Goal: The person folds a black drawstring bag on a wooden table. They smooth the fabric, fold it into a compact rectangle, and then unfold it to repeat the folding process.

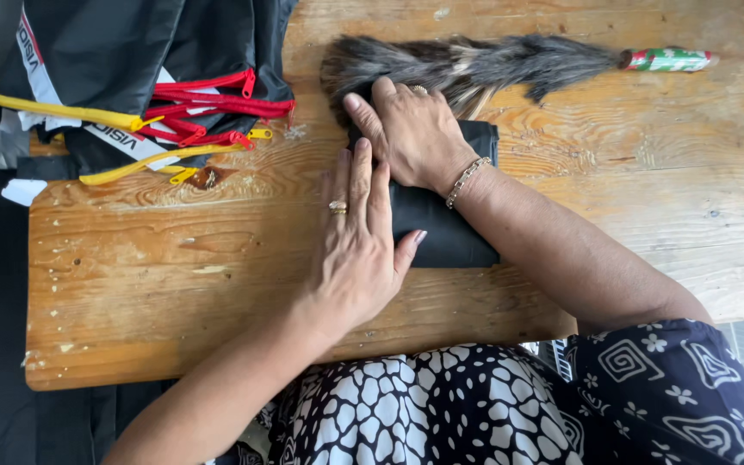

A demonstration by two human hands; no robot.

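left hand (pixel 356 250): flat, palm down, fingers together, pressing the left edge of the folded black fabric piece (pixel 445 228); gold ring on 1 finger.
right hand (pixel 408 129): flat on the fabric's top end, fingers together, bracelet at the wrist.
fabric: mid-table on the worn wooden table (pixel 157 284), under both hands.
duster: grey feather duster with a red-green handle (pixel 484 65), touching the fabric's far edge.
pile: dark garments with red and yellow zippers (pixel 157 95), far left, apart from the hands.

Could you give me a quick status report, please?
Left hand and right hand flat, pressing folded black cloth. Feather duster touching its far edge. Zipper pile apart, left.
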